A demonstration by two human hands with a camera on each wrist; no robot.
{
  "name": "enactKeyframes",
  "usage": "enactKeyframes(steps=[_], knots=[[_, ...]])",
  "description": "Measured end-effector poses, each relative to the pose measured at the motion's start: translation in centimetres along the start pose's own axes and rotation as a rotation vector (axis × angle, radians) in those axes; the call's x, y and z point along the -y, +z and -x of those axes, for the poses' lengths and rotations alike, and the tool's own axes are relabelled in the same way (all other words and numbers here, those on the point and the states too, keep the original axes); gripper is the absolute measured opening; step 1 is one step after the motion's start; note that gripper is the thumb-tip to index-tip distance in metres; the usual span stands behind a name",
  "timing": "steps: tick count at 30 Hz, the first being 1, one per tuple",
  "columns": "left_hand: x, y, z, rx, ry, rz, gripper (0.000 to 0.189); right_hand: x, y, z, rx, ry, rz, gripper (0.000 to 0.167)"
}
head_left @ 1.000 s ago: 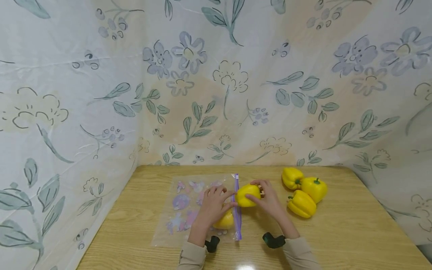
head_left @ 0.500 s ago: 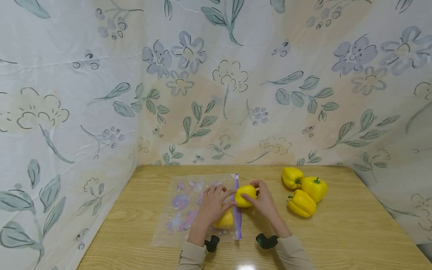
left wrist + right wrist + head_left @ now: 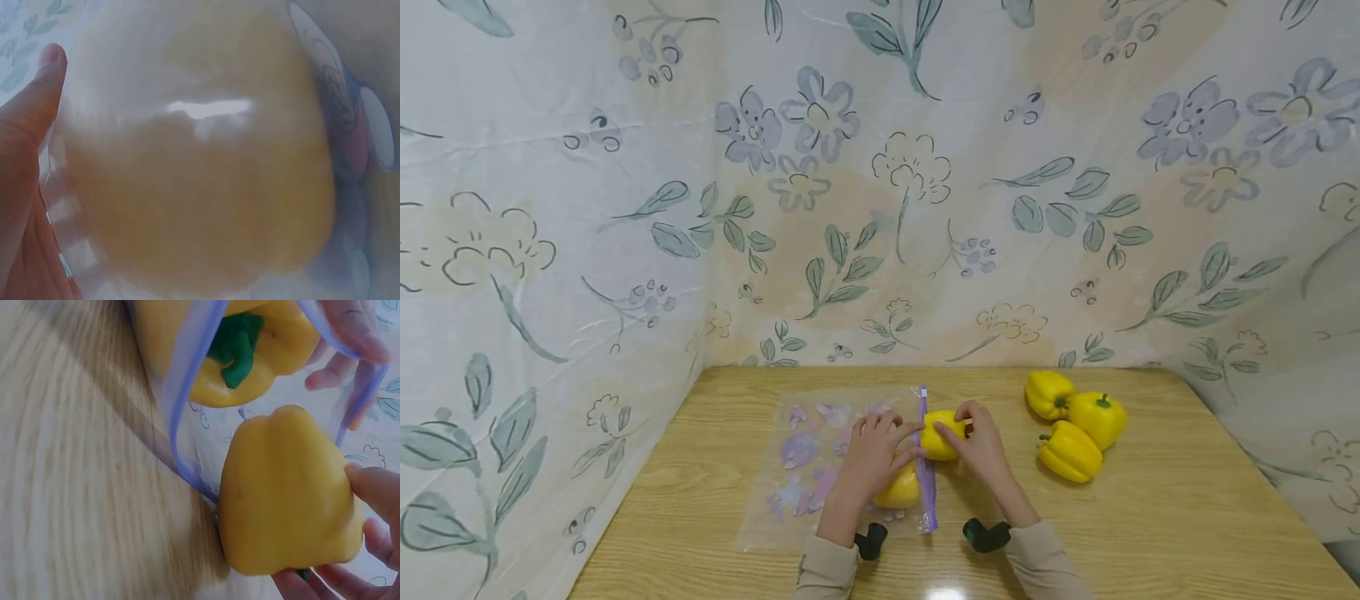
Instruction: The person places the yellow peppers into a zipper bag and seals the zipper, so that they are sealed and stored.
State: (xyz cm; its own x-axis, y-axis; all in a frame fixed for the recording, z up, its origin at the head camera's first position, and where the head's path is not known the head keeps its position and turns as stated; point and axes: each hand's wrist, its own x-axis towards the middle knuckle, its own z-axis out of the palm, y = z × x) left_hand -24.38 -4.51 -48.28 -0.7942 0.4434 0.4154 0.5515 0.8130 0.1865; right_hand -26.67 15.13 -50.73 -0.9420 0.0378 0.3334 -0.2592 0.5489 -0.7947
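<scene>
My right hand (image 3: pixel 988 450) holds a yellow bell pepper (image 3: pixel 942 437) at the mouth of a clear zip bag (image 3: pixel 797 508) printed with purple figures. In the right wrist view, that bell pepper (image 3: pixel 287 494) has its green stem end toward the right fingers. My left hand (image 3: pixel 872 454) grips the bag's purple-edged opening, which gapes in the right wrist view. Another yellow bell pepper (image 3: pixel 898 490) lies inside the bag beneath the left hand. Its green stem (image 3: pixel 234 356) faces the opening. Through hazy plastic, the left wrist view shows this pepper (image 3: pixel 212 206) close up, beside the left thumb.
Three more yellow bell peppers, including the front one (image 3: pixel 1071 452), stand together on the right of the wooden table (image 3: pixel 1187 517). Behind and at the sides hangs a floral-print cloth (image 3: pixel 910 217). Each wrist carries a black device, such as the right one (image 3: pixel 987 535).
My right hand has moved slightly left, bringing its bell pepper closer against the bag's purple edge. The left hand and the three peppers on the right stay in place.
</scene>
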Motion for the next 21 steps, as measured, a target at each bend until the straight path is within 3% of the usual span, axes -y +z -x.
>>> enactKeyframes(steps=[4,9,15,21], knots=[[0.0,0.0,0.0,-0.006,-0.001,0.002,0.042,0.0,-0.5,0.2,0.047,-0.081,-0.024,0.030],[0.1,0.1,-0.1,-0.003,-0.003,-0.019,0.042,-0.6,-1.6,0.5,0.194,-0.166,-0.071,0.035],[0.0,0.1,-0.2,0.025,0.002,-0.005,0.044,-1.8,-2.7,0.8,0.359,-0.168,-0.174,0.047],[-0.1,0.0,-0.1,0.015,-0.002,0.001,0.042,-2.3,-2.9,0.6,0.407,-0.135,-0.251,0.049]])
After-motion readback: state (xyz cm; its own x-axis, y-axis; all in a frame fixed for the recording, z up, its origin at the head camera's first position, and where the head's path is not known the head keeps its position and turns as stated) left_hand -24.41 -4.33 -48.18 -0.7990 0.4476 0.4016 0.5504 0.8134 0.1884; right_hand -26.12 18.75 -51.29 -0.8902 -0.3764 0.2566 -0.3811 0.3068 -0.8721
